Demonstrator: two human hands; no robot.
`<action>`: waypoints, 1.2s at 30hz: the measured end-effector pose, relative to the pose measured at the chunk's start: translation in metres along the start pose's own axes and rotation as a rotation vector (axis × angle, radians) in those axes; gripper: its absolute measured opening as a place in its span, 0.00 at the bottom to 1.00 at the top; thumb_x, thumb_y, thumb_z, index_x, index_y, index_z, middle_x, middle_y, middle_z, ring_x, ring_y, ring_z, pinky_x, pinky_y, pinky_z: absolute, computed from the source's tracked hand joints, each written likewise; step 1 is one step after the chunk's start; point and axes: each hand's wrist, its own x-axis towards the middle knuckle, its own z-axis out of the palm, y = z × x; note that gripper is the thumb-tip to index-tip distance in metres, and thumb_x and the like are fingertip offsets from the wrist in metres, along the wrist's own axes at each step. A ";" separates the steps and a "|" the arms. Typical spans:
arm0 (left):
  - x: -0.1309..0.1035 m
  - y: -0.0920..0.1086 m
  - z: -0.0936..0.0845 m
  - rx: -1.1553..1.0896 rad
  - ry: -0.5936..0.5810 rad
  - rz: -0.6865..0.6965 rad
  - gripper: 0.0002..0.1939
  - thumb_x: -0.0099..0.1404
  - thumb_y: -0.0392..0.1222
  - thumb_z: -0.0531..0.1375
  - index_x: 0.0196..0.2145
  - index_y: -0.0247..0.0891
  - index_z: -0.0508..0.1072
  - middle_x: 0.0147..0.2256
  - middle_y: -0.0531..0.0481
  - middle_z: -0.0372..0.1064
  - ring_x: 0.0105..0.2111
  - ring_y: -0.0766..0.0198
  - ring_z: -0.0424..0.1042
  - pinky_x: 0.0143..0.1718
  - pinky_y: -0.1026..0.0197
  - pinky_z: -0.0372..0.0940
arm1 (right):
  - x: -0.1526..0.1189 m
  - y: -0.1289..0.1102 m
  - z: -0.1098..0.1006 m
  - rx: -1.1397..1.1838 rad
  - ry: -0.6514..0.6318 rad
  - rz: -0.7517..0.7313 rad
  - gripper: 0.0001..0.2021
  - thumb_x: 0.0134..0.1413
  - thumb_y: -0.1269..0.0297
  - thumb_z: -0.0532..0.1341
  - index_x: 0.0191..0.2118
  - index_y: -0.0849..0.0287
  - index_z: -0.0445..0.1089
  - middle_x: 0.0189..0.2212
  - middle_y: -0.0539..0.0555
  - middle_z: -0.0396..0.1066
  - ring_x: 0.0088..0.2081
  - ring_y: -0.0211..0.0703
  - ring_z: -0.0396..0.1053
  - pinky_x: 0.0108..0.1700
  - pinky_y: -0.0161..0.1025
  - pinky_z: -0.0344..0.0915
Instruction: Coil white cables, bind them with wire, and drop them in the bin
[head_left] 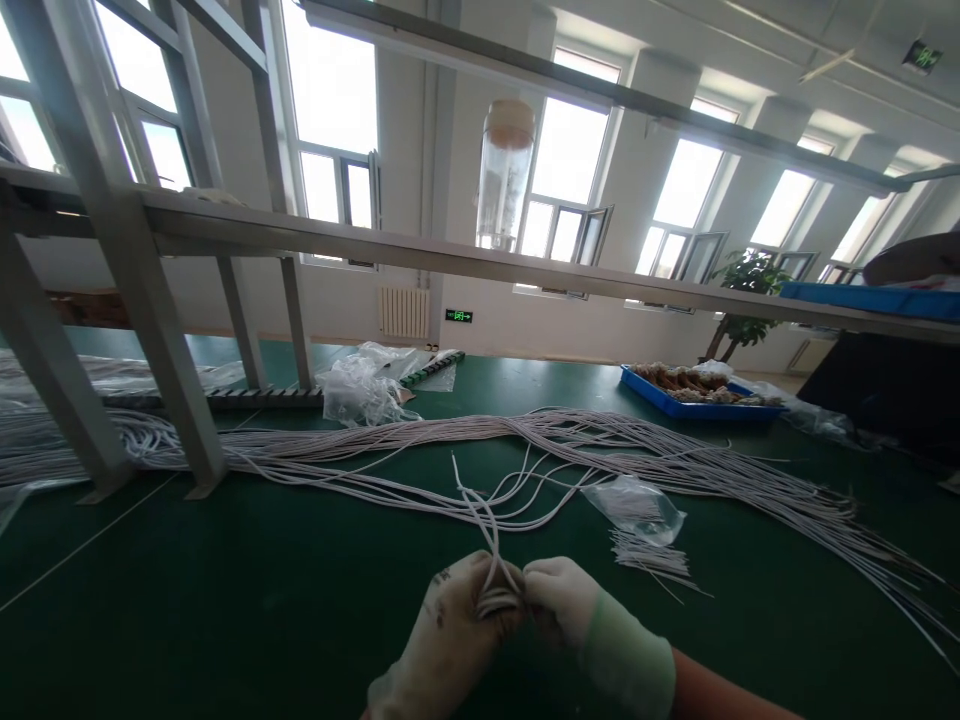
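Cable [497, 600]: pale grey-white, thin, smooth, wound into a small tight coil. It's over the near part of the green table [285, 600], between the two gloved hands. Two lengths rise from the coil, cross just above it and lean left; one end shows a darker tip.

Left hand [454, 625] is clenched round the coil, glove off-white with dark marks on the back. Right hand [559, 600] has its fingers curled in against the coil's right side; can't tell if they pinch anything, fingertips hidden.

Coil's underside is hidden by the left hand, turns too blurred to count. Both forearms cut off at the bottom edge. Behind the upper cable ends lies a long bundle [420, 435], its left end out of view. Short pieces [652, 555] sit right of the hands, some under a clear bag [637, 505], hard to make out.
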 end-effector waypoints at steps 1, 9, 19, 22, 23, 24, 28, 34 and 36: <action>0.001 -0.002 0.001 0.018 0.000 0.019 0.08 0.62 0.44 0.64 0.39 0.42 0.78 0.44 0.47 0.75 0.46 0.48 0.73 0.47 0.48 0.70 | 0.001 0.001 -0.002 0.063 -0.047 0.023 0.11 0.57 0.58 0.58 0.28 0.58 0.63 0.22 0.46 0.57 0.22 0.36 0.53 0.26 0.35 0.52; 0.003 -0.010 -0.013 -0.724 -0.039 -0.264 0.36 0.53 0.51 0.73 0.54 0.34 0.66 0.49 0.38 0.72 0.51 0.42 0.72 0.49 0.46 0.68 | -0.003 -0.006 -0.020 -0.411 0.219 -0.616 0.09 0.61 0.59 0.57 0.42 0.58 0.68 0.37 0.54 0.64 0.35 0.45 0.64 0.37 0.43 0.65; 0.000 0.002 -0.004 -0.399 0.001 -0.166 0.21 0.56 0.48 0.70 0.44 0.38 0.74 0.45 0.42 0.74 0.49 0.42 0.72 0.48 0.44 0.68 | 0.000 -0.018 -0.001 -0.400 0.153 -0.344 0.06 0.59 0.63 0.57 0.32 0.58 0.65 0.30 0.51 0.63 0.31 0.43 0.60 0.34 0.41 0.60; 0.001 0.002 0.000 -0.134 0.079 -0.095 0.13 0.58 0.45 0.68 0.41 0.40 0.76 0.43 0.44 0.74 0.46 0.44 0.72 0.46 0.45 0.68 | 0.001 -0.019 -0.002 -0.112 -0.027 -0.047 0.08 0.59 0.61 0.56 0.30 0.58 0.63 0.26 0.49 0.59 0.26 0.38 0.56 0.28 0.37 0.56; 0.001 0.000 0.000 -0.162 0.071 -0.104 0.14 0.59 0.46 0.67 0.42 0.40 0.76 0.44 0.44 0.74 0.46 0.44 0.72 0.46 0.45 0.68 | 0.000 -0.019 -0.003 -0.087 -0.059 -0.025 0.09 0.60 0.60 0.55 0.30 0.58 0.62 0.26 0.48 0.58 0.25 0.37 0.55 0.28 0.36 0.55; 0.002 -0.003 -0.001 -0.252 0.051 -0.133 0.16 0.59 0.47 0.67 0.44 0.40 0.75 0.44 0.44 0.74 0.47 0.45 0.72 0.46 0.46 0.68 | 0.000 -0.017 -0.006 -0.095 -0.048 -0.053 0.11 0.62 0.59 0.53 0.31 0.58 0.62 0.25 0.47 0.57 0.24 0.37 0.55 0.27 0.36 0.55; 0.003 -0.012 -0.008 -0.690 -0.017 -0.231 0.30 0.56 0.52 0.71 0.51 0.35 0.70 0.44 0.42 0.73 0.45 0.47 0.72 0.48 0.48 0.68 | 0.002 -0.009 -0.017 -0.433 0.194 -0.462 0.12 0.65 0.61 0.51 0.46 0.58 0.67 0.33 0.53 0.63 0.32 0.44 0.63 0.35 0.42 0.64; 0.001 -0.006 -0.012 -0.691 -0.070 -0.236 0.32 0.54 0.53 0.72 0.51 0.34 0.70 0.48 0.39 0.72 0.51 0.43 0.70 0.52 0.45 0.66 | 0.004 -0.008 -0.014 -0.964 0.235 -0.716 0.07 0.61 0.63 0.56 0.39 0.56 0.72 0.38 0.56 0.64 0.38 0.50 0.61 0.38 0.46 0.62; 0.000 -0.001 -0.010 -0.538 -0.027 -0.220 0.27 0.56 0.52 0.71 0.49 0.36 0.72 0.47 0.41 0.73 0.50 0.43 0.71 0.51 0.44 0.66 | 0.002 -0.012 -0.010 -0.806 0.231 -0.602 0.08 0.62 0.64 0.55 0.33 0.57 0.69 0.34 0.54 0.64 0.35 0.47 0.61 0.37 0.45 0.61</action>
